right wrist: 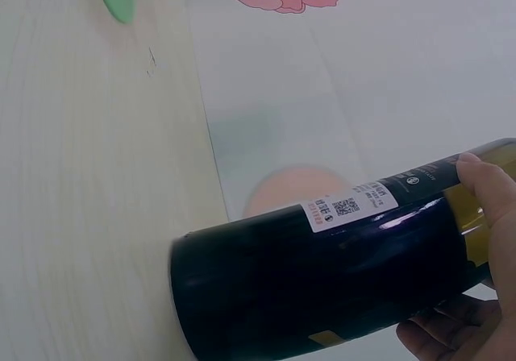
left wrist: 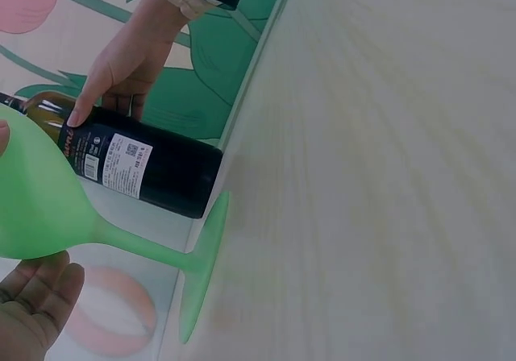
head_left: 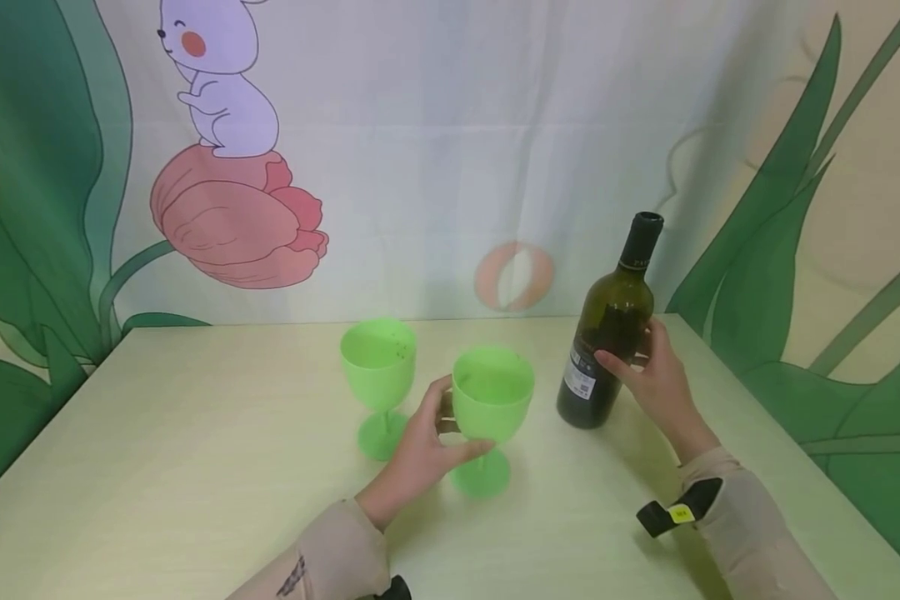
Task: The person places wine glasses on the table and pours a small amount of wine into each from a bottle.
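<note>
My left hand (head_left: pixel 416 454) holds the nearer green goblet (head_left: pixel 492 396) around its bowl, thumb low on the near side and fingers on the far side. In the left wrist view that goblet's foot (left wrist: pixel 205 264) is at the table surface. A second green goblet (head_left: pixel 378 367) stands upright just left of it. On the right, my right hand (head_left: pixel 660 387) grips a dark wine bottle (head_left: pixel 603 342) around its upper body. The bottle leans slightly, its neck toward the right. A white label (right wrist: pixel 351 206) shows on its side. Whether its base touches the table is unclear.
The pale table (head_left: pixel 217 467) reaches back to a printed curtain (head_left: pixel 420 167) with a rabbit, a flower and leaves. Dark straps with wrist cameras (head_left: pixel 678 508) sit on the sleeves.
</note>
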Tool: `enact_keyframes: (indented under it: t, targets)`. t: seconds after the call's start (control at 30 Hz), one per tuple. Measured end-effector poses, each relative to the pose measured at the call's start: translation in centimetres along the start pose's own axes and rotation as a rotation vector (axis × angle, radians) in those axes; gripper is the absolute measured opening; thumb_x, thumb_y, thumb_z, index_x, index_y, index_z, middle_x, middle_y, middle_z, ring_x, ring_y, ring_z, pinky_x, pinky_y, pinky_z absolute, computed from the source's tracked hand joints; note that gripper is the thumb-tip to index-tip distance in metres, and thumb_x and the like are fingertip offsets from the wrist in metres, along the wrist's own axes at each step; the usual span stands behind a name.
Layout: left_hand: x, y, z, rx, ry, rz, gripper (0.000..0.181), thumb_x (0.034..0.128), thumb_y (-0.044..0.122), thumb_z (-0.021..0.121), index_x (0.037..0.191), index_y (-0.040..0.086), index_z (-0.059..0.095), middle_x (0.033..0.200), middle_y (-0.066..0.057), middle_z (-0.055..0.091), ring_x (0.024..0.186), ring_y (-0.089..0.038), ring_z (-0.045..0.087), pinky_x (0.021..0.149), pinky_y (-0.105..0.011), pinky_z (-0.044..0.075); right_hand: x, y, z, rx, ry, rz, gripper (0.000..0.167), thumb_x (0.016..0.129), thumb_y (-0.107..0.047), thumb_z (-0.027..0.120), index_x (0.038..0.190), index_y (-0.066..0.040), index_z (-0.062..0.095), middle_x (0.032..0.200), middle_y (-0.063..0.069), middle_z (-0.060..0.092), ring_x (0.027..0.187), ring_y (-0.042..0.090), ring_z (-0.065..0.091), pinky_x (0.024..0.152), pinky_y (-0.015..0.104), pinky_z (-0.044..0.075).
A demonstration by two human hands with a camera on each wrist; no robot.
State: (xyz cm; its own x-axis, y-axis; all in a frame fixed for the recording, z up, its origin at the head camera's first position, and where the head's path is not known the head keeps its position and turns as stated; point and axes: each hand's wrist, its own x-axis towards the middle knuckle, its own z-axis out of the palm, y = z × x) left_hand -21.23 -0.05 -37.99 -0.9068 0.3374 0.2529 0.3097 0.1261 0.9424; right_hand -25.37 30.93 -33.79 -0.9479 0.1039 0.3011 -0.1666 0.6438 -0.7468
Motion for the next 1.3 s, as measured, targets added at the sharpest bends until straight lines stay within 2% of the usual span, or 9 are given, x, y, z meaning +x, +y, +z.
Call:
enact_keyframes:
  t: [0.13, 0.37, 0.57, 0.8, 1.0, 1.3]
  targets:
    - [-0.1, 0.0, -0.2, 0.007, -0.009, 0.002, 0.08, 0.0765, 0.02, 0.08, 0.143, 0.02, 0.035, 0.123, -0.011, 0.059, 0.109, -0.026, 0.058, 0.098, -0.048, 0.048, 0.2, -0.2, -0.1, 0.0, -0.008, 0.009, 0.09, 0.088, -0.048, 0.064, 0.15, -0.006, 0.015, 0.144, 0.028, 0.041, 0.129, 0.044, 0.044, 0.104, 0.062, 0.039]
    - [0.0, -0.2, -0.4, 0.01, -0.001, 0.039, 0.081, 0.0754, 0.018, 0.081, 0.142, 0.019, 0.037, 0.126, -0.006, 0.058, 0.115, -0.023, 0.055, 0.099, -0.038, 0.047, 0.9, -1.3, -0.7, 0.047, 0.016, -0.017, 0.086, 0.089, -0.044, 0.065, 0.149, -0.004, 0.018, 0.145, 0.026, 0.039, 0.13, 0.045, 0.042, 0.107, 0.063, 0.036]
    - [-0.1, -0.3, -0.4, 0.009, 0.001, 0.053, 0.081, 0.0746, 0.017, 0.082, 0.142, 0.018, 0.037, 0.125, -0.006, 0.059, 0.112, -0.022, 0.056, 0.097, -0.037, 0.049, 1.3, -2.2, -0.5, 0.101, 0.023, 0.021, 0.091, 0.087, -0.044, 0.067, 0.151, -0.007, 0.014, 0.151, 0.025, 0.032, 0.137, 0.045, 0.034, 0.109, 0.065, 0.031]
    - [-0.1, -0.5, 0.0, -0.01, -0.009, 0.066, 0.081, 0.0748, 0.015, 0.081, 0.143, 0.017, 0.036, 0.124, -0.007, 0.058, 0.11, -0.021, 0.056, 0.095, -0.035, 0.05, 1.7, -2.3, 0.8, 0.185, 0.121, 0.061, 0.101, 0.082, -0.038, 0.075, 0.152, -0.011, 0.008, 0.154, 0.02, 0.027, 0.141, 0.04, 0.029, 0.115, 0.063, 0.024]
    - [-0.1, -0.5, 0.0, -0.019, -0.013, 0.073, 0.081, 0.0756, 0.016, 0.08, 0.143, 0.018, 0.035, 0.124, -0.006, 0.057, 0.11, -0.02, 0.055, 0.094, -0.035, 0.051, 1.9, -2.6, 1.4, 0.183, 0.161, 0.117, 0.102, 0.081, -0.042, 0.075, 0.153, -0.014, 0.009, 0.156, 0.016, 0.027, 0.142, 0.037, 0.029, 0.115, 0.06, 0.025]
    - [0.0, -0.7, -0.2, 0.016, -0.023, 0.082, 0.079, 0.0777, 0.019, 0.079, 0.143, 0.016, 0.034, 0.123, -0.007, 0.058, 0.109, -0.02, 0.057, 0.093, -0.03, 0.051, 2.2, -2.7, 1.6, 0.206, 0.178, 0.122, 0.097, 0.081, -0.041, 0.075, 0.152, -0.013, 0.014, 0.154, 0.015, 0.031, 0.141, 0.035, 0.032, 0.115, 0.058, 0.028]
